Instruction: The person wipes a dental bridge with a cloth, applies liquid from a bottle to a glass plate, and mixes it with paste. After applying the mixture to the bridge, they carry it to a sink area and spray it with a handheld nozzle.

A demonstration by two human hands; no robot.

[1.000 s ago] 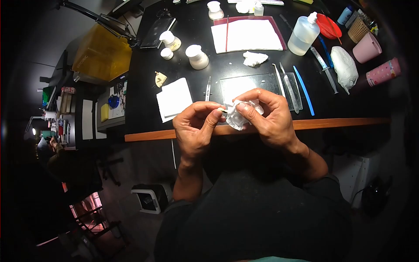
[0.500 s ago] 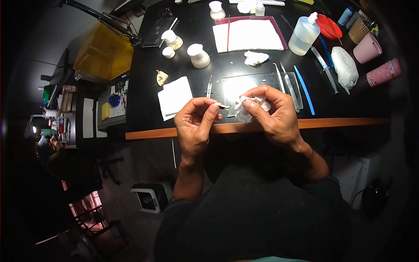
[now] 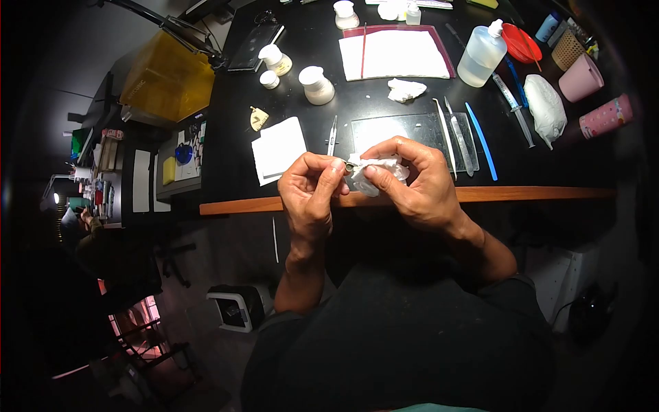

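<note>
My left hand (image 3: 312, 189) pinches a small, thin piece (image 3: 349, 166) between thumb and forefinger; it looks pale and partly dark, too small to name. In my right hand (image 3: 417, 180) is a crumpled white tissue (image 3: 374, 180), its near fold touching or almost touching the small piece. Both hands are above the desk's wooden front edge (image 3: 508, 195). Just beyond them lie a glass slab (image 3: 388, 129) and a pair of tweezers (image 3: 333, 136). Folded white paper (image 3: 280, 147) is left of the tweezers.
Slim tools, including a blue stick (image 3: 482, 141), lie to the right. Further back are a clear bottle (image 3: 482, 58), a syringe (image 3: 513, 110), a red bowl (image 3: 520, 44), white jars (image 3: 316, 86) and a towel-covered tray (image 3: 398, 53). Another person (image 3: 89, 240) sits at far left.
My right hand has moved left with the tissue, bringing it against or very near the small piece. My left hand keeps its pinch. The whole view has shifted slightly.
</note>
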